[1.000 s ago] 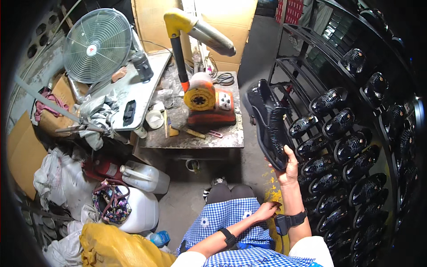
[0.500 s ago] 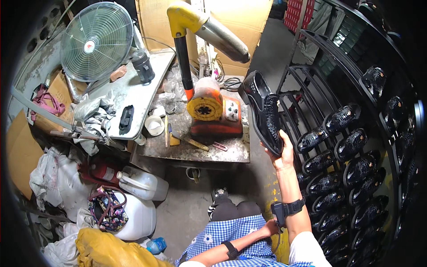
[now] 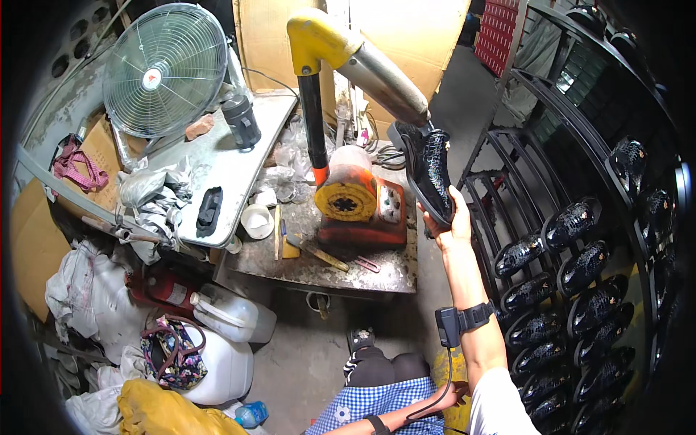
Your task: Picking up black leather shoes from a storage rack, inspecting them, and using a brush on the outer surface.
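A glossy black shoe [image 3: 434, 168] is held up at the middle right, its textured upper facing right. My right hand [image 3: 455, 223] grips it round the lower, toe end, with the thumb on the right side. The shoe's opening is up against the mouth of a metal pipe [image 3: 388, 81], whose tip is partly hidden there. The pipe runs from a yellow elbow on an orange and yellow blower machine [image 3: 355, 199]. My left hand [image 3: 454, 396] rests low, close to my right forearm and a black cord; its fingers are mostly hidden.
A dark rack [image 3: 533, 152] at right bears several black shoes [image 3: 587, 264]. Tools, a white cup [image 3: 257, 221] and coiled cable lie on the metal workbench [image 3: 304, 274]. A fan [image 3: 165, 71] stands over the white table at left. Jugs [image 3: 239, 313] and bags crowd the floor.
My right hand has brought the shoe to the pipe's mouth, which stood apart from it before. My left hand has moved lower in the view.
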The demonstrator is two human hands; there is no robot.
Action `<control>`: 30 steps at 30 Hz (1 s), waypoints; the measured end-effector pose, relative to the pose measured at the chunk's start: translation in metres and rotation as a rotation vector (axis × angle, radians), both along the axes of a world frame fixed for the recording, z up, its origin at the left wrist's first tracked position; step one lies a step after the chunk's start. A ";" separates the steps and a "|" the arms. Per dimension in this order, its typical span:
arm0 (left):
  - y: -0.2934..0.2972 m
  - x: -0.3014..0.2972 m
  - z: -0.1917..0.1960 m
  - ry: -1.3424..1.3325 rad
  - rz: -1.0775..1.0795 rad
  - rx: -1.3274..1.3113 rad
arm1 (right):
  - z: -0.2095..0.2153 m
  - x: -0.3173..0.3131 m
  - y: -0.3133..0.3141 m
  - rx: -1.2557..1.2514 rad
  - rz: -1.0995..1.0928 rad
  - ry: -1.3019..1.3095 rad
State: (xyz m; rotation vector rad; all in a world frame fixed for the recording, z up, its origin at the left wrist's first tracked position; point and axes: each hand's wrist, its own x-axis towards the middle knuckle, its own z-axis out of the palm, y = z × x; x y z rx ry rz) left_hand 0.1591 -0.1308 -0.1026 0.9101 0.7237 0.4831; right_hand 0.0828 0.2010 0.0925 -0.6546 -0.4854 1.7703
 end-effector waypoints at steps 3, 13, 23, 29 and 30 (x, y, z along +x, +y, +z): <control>0.001 -0.002 0.002 0.031 -0.013 0.025 | 0.002 -0.003 0.006 0.014 0.012 0.028; 0.004 -0.015 0.016 0.040 -0.014 0.078 | 0.015 -0.005 0.010 0.023 0.002 0.101; 0.003 -0.005 0.000 -0.047 -0.010 -0.027 | -0.005 0.009 -0.016 0.025 -0.059 -0.210; -0.002 0.001 -0.009 -0.049 0.018 -0.060 | -0.028 0.015 -0.043 0.560 -0.399 -0.769; -0.002 0.001 -0.009 -0.053 0.029 -0.092 | -0.029 0.018 -0.048 0.593 -0.436 -0.828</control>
